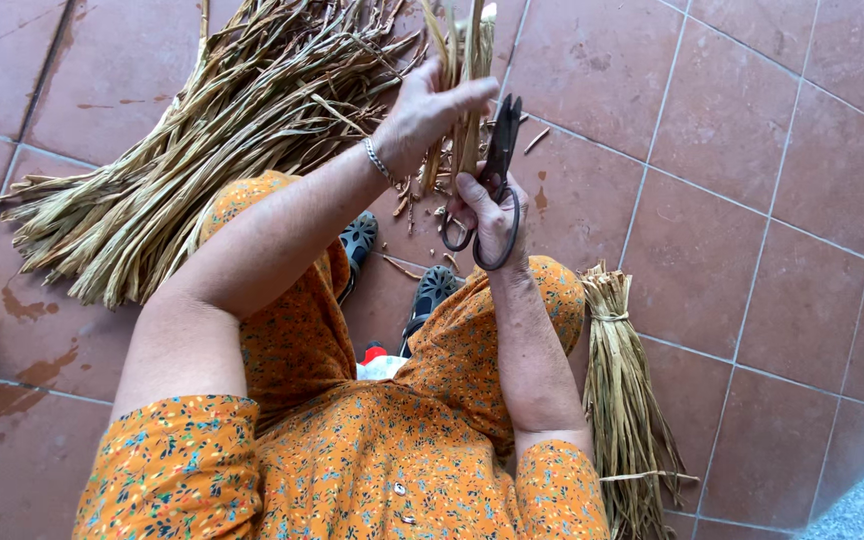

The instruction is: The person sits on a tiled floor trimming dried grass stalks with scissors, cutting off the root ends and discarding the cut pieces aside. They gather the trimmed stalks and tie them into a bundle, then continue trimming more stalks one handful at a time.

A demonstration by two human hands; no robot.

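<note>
My left hand (427, 110) is raised in front of me and grips a small bunch of dried straw stalks (464, 50) that stands upright. A thin bracelet circles that wrist. Just below and to the right, my right hand (490, 215) holds black scissors (497, 165) by their loop handles, the blades pointing up beside the stalks. The blades look nearly closed. Both hands are above my knees, which are covered by an orange flowered dress.
A large heap of dried straw (202, 130) lies on the red tiled floor (752, 150) to my left. A tied bundle of straw (622, 390) rests by my right leg. My dark sandals (430, 290) and small straw cuttings are below the hands.
</note>
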